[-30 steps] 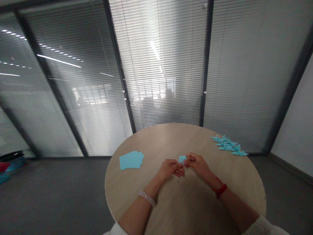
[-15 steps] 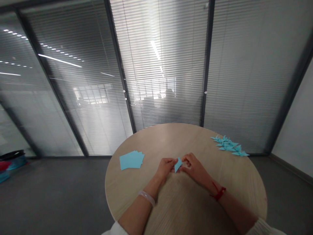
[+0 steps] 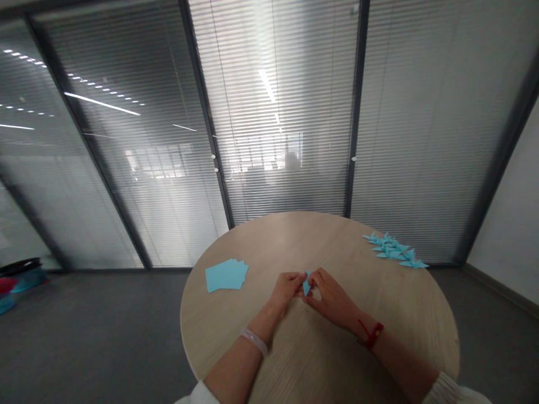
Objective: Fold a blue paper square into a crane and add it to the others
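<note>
A small folded piece of blue paper [image 3: 306,285] is held between my two hands, over the middle of the table. My left hand [image 3: 288,286] pinches its left side, thumb on top. Fingers of my right hand [image 3: 326,292] close on its right edge, hiding part of it. To the left lies a fanned stack of flat blue paper sheets [image 3: 226,275]. Several folded blue paper cranes [image 3: 391,248] sit in a cluster by the table's right edge.
The round wooden table [image 3: 286,241] stands close to a glass partition [image 3: 278,168] with blinds. On the grey floor [image 3: 118,336] at far left are dark, red and blue objects [image 3: 27,275], partly cut off.
My right hand has moved a little left, closing in on the folded paper and covering more of it. My left hand has stayed about where it was.
</note>
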A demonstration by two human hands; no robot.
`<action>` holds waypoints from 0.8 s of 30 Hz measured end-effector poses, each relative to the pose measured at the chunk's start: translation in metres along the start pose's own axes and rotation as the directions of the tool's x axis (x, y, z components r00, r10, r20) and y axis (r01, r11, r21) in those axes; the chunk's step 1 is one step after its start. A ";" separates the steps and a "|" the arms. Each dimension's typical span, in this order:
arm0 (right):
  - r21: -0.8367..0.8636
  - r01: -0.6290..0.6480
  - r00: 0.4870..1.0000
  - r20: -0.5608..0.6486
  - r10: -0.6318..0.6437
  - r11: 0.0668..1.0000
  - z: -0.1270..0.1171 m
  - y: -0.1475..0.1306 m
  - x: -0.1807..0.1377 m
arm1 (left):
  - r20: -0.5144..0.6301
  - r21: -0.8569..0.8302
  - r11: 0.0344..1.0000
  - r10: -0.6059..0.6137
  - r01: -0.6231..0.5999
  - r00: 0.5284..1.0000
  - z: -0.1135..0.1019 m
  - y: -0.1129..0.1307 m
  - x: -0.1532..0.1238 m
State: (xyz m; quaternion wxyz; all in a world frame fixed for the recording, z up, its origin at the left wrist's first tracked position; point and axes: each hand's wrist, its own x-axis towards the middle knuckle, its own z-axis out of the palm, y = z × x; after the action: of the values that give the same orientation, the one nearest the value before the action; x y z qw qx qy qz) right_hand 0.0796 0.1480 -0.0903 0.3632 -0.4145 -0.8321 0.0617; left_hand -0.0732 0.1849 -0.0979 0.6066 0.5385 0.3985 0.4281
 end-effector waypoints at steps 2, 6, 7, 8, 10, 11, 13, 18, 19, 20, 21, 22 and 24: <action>0.043 -0.003 1.000 0.003 0.003 0.999 0.000 0.000 0.000 | 0.001 -0.002 1.000 0.003 -0.003 1.000 -0.001 -0.001 0.001; 0.145 -0.016 1.000 -0.006 0.017 0.989 0.001 0.003 0.000 | 0.006 0.007 1.000 0.017 -0.017 1.000 -0.002 -0.002 0.002; 0.172 -0.020 1.000 -0.009 0.022 0.985 0.001 0.004 0.001 | 0.007 0.017 1.000 0.017 -0.017 1.000 -0.003 -0.002 0.002; 0.198 -0.025 1.000 -0.010 0.027 0.980 0.001 0.005 0.001 | 0.005 0.028 0.999 0.016 -0.016 1.000 -0.003 -0.002 0.002; 0.238 -0.036 0.999 -0.010 0.040 0.971 0.000 0.006 0.001 | 0.004 0.048 0.999 0.019 -0.019 1.000 -0.003 -0.002 0.002; 0.251 -0.045 0.999 -0.009 0.049 0.967 -0.001 0.005 0.001 | 0.003 0.054 0.998 0.025 -0.025 1.000 -0.003 -0.002 0.002; 0.268 -0.069 0.997 -0.008 0.074 0.961 -0.004 0.005 0.002 | 0.001 0.060 0.997 0.041 -0.041 0.999 -0.003 -0.001 0.002; 0.274 -0.065 0.996 -0.044 0.081 0.960 -0.004 0.009 0.004 | -0.020 0.035 0.999 0.035 -0.034 0.999 0.000 0.001 0.000; 0.269 -0.066 0.995 -0.057 0.084 0.961 -0.003 0.011 0.004 | -0.015 0.022 0.999 0.031 -0.031 0.999 0.000 0.001 -0.001; 0.264 -0.074 0.993 -0.067 0.095 0.962 -0.003 0.012 0.004 | -0.007 0.007 0.999 0.031 -0.031 0.999 0.001 0.002 -0.002; 0.265 -0.087 0.991 -0.076 0.111 0.960 -0.002 0.013 0.005 | 0.001 -0.010 0.999 0.033 -0.033 0.999 0.001 0.003 -0.002; 0.271 -0.104 0.988 -0.081 0.130 0.957 -0.002 0.014 0.005 | 0.008 -0.028 0.999 0.036 -0.035 0.999 0.002 0.003 -0.003; 0.291 -0.141 0.982 -0.082 0.171 0.946 -0.003 0.014 0.005 | 0.013 -0.062 0.997 0.038 -0.038 0.999 0.003 0.004 -0.004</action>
State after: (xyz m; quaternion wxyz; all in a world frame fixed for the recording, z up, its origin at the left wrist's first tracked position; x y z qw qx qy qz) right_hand 0.0887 0.1601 -0.0915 0.4569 -0.4254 -0.7585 0.1870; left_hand -0.0725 0.1806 -0.0933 0.6175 0.5301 0.3704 0.4478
